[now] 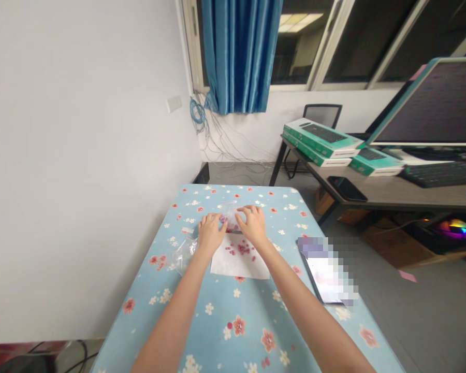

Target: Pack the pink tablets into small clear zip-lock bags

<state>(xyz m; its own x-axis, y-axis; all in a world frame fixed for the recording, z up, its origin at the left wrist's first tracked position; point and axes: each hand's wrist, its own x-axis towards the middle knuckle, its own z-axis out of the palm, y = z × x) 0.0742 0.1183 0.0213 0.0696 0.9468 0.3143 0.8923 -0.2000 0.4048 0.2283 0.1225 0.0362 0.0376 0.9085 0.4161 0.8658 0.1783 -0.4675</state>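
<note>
Several small dark-red bead-like pieces [243, 249] lie scattered on a white sheet of paper [236, 269] in the middle of the table. Just beyond the paper is a clear plastic bag or tray [229, 210] with more reddish pieces in it; its exact kind is unclear. My left hand [210, 233] is at its left side, fingers curled towards the thumb by some reddish pieces; what they grip is too small to make out. On the right side, my right hand [253, 223] has thumb and fingers apart, close to the clear plastic.
A crumpled clear plastic bag [184, 255] lies left of the paper. The table's flowered blue cloth [213, 331] holds a phone-like device [322, 274], partly blurred, at right. A desk [392, 192] carries keyboard boxes [320, 139], a phone [346, 188] and a monitor [435, 103].
</note>
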